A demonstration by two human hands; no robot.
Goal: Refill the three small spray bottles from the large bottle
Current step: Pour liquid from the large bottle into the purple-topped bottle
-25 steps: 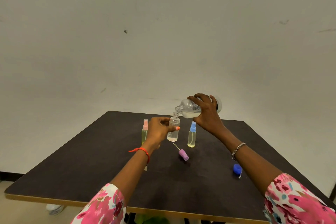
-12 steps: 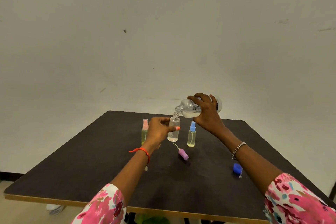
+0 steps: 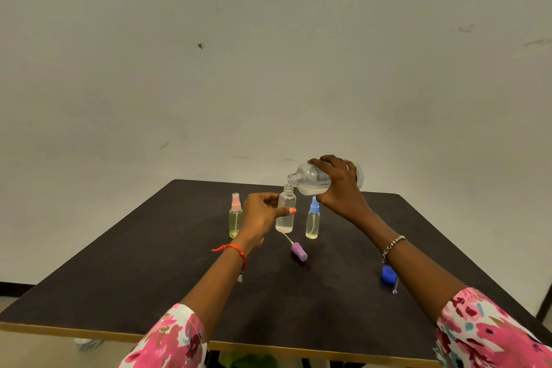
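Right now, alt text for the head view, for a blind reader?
The right hand tips the large bottle over the open small bottle, held upright by the left hand. A pink-capped bottle and a blue-capped bottle flank it; a purple sprayer top lies in front.

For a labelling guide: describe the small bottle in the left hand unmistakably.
On the dark table stand three small bottles. It is the middle bottle, under the tilted large bottle. Its neighbours have a pink sprayer and a blue sprayer; it has none.

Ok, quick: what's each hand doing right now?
Left hand: grips the uncapped small bottle.
Right hand: grips the large bottle, tipped over it.
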